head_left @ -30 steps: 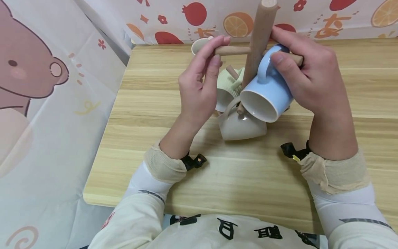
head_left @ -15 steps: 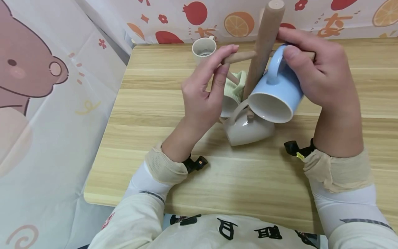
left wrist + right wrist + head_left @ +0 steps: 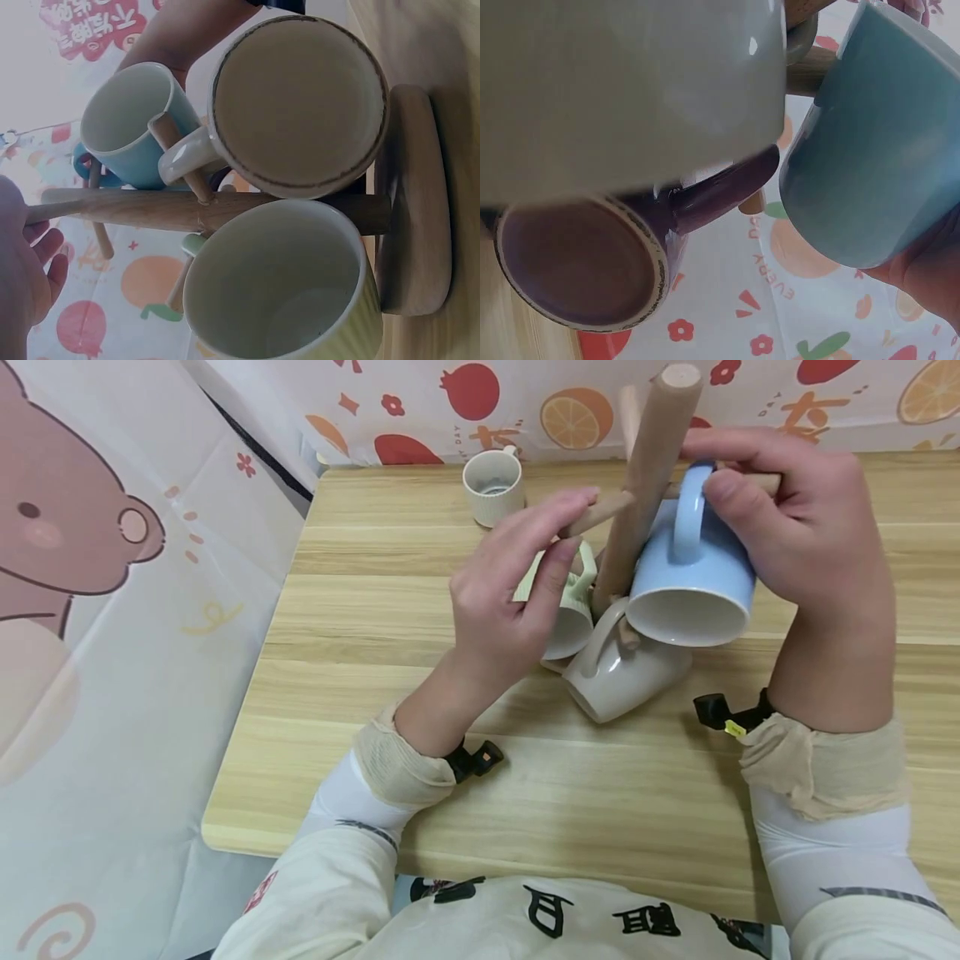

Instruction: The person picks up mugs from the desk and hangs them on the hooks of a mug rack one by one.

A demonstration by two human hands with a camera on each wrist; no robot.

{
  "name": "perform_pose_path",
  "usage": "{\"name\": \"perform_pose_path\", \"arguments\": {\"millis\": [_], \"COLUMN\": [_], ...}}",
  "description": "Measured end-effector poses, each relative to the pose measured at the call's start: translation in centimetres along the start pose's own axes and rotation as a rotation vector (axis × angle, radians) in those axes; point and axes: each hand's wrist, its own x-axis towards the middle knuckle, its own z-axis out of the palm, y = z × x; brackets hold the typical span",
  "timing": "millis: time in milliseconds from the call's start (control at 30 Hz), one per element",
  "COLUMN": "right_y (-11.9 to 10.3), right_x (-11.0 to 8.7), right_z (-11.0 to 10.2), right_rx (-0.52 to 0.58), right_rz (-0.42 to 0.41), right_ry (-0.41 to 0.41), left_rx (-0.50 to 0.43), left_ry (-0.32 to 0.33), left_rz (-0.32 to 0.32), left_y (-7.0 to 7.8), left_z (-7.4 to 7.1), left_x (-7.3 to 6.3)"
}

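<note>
A wooden mug tree (image 3: 637,518) leans between the two hands, mugs hung on its pegs. My left hand (image 3: 502,585) pinches one upper peg (image 3: 597,516) between thumb and fingers. My right hand (image 3: 802,527) grips the light blue mug (image 3: 693,568) at its handle, by the peg that runs through the handle. The blue mug hangs mouth down and tilted. Lower down hang a white mug (image 3: 626,681) and a pale green ribbed mug (image 3: 573,622), partly behind my left hand. A dark purple mug (image 3: 577,262) shows low in the right wrist view.
A small ribbed off-white cup (image 3: 495,497) stands upright at the table's back left. The wood-grain table (image 3: 337,693) meets a fruit-print curtain (image 3: 510,402) behind. The tree's round wooden base (image 3: 416,202) sits on the table.
The mug tree has turned and shifted right, its mugs swinging round with it. Both hands moved right along with it, and the off-white cup at the back came out from behind my left hand.
</note>
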Motion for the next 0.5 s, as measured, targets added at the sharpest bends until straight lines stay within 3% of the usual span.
{"name": "perform_pose_path", "arguments": {"millis": [500], "right_y": [0.54], "right_x": [0.15], "right_z": [-0.6], "right_rx": [0.021], "right_rz": [0.03], "right_ry": [0.014], "left_rx": [-0.037], "left_ry": [-0.036], "left_rz": [0.036], "left_y": [0.6], "left_z": [0.42], "left_x": [0.04]}}
